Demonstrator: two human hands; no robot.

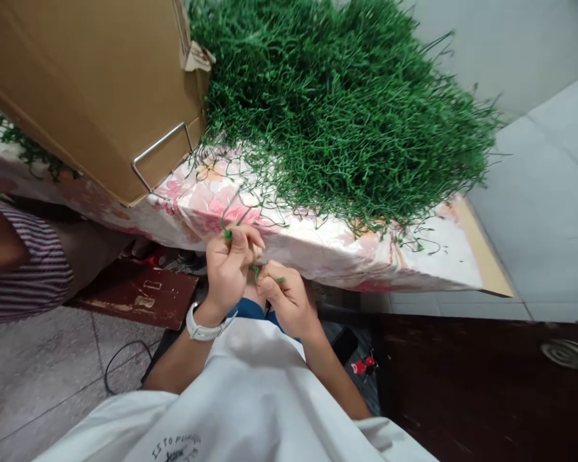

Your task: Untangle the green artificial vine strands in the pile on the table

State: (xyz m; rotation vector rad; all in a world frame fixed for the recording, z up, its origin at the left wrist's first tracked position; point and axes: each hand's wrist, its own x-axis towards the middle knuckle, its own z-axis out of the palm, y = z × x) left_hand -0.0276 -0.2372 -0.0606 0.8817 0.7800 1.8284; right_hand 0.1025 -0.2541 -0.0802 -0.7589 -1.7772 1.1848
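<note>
My left hand (228, 266), with a white band at the wrist, is closed in a pinch on a thin green stem (225, 215) whose upper end curves above the fingers. Close beside it on the right, my right hand (286, 298) pinches another part of the green strands, and a short green tip pokes out by its thumb. Both hands are in front of the table's near edge, above my lap. Behind them, a big heap of thin green stems (356, 122) lies on the flowered tablecloth (318, 240).
A cardboard box (101, 83) with a metal wire handle (158, 147) stands at the table's left. Another person's striped garment (33, 263) shows at far left. A dark red board (139, 292) lies low, left of my legs. White tiles are at right.
</note>
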